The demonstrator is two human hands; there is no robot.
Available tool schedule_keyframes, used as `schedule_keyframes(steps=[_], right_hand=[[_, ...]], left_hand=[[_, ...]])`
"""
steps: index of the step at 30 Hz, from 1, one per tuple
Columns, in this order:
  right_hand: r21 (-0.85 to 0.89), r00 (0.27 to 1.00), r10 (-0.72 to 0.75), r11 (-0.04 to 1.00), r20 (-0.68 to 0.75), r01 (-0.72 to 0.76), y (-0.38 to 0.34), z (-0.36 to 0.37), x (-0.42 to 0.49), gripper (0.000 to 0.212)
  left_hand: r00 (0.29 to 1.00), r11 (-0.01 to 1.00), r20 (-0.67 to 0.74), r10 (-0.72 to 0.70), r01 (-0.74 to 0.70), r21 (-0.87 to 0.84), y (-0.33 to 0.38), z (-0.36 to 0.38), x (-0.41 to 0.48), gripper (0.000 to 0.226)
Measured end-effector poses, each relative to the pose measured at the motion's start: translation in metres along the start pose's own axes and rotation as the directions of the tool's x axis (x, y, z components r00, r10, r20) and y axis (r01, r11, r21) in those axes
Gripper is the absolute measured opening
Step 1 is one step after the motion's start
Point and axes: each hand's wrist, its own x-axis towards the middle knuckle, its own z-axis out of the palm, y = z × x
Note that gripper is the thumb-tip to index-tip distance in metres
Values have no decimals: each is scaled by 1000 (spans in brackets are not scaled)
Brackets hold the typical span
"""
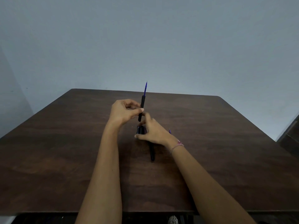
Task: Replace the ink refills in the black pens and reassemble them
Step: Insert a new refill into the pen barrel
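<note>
My left hand [125, 111] holds a black pen barrel [141, 106] upright above the table, pinched between thumb and fingers. A blue ink refill [145, 88] sticks out of the barrel's top end. My right hand [152, 129] hovers just below and to the right, fingers spread over a small cluster of black pen parts [141, 130] lying on the table. Another black pen [152, 152] lies on the table under my right wrist, pointing toward me. The tip of a blue refill [169, 131] peeks out behind my right hand.
The dark brown wooden table [64, 151] fills the view, with its far edge against a plain grey wall [145, 38]. A dark piece of furniture [291, 136] stands past the table's right corner.
</note>
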Motion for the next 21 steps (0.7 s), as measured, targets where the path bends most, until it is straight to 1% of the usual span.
schedule_keyframes(steps=[5, 8, 12, 14, 16, 18, 19, 21], right_hand=[[-61, 1000, -20, 998, -14, 19, -1, 1, 0, 78], [-69, 1000, -20, 997, -20, 19, -1, 1, 1, 77], [-40, 999, -30, 999, -41, 29, -2, -2, 1, 76], [1, 998, -19, 1000, -68, 19, -2, -7, -1, 74], [130, 994, -4, 991, -110, 18, 0, -16, -4, 71], [335, 983, 44, 942, -178, 18, 3, -28, -8, 64], [452, 974, 88, 892, -208, 16, 6, -35, -10, 61], [654, 949, 174, 755, -261, 41, 11, -45, -11, 55]], left_hand=[[1000, 1000, 8, -3, 3, 10, 1, 1, 0, 12], [1000, 1000, 19, 1, -1, 5, 2, 2, -1, 12], [1000, 1000, 2, -9, 9, -16, 0, 0, 0, 12], [1000, 999, -18, -10, 9, -40, -1, -3, 0, 13], [999, 999, -33, -14, 12, -41, -3, -4, 0, 13], [999, 999, -37, -30, 28, -39, -4, -4, 1, 12], [999, 999, -34, -39, 37, -37, -4, -4, 1, 12], [999, 998, -20, -49, 49, -25, -3, -2, 1, 12]])
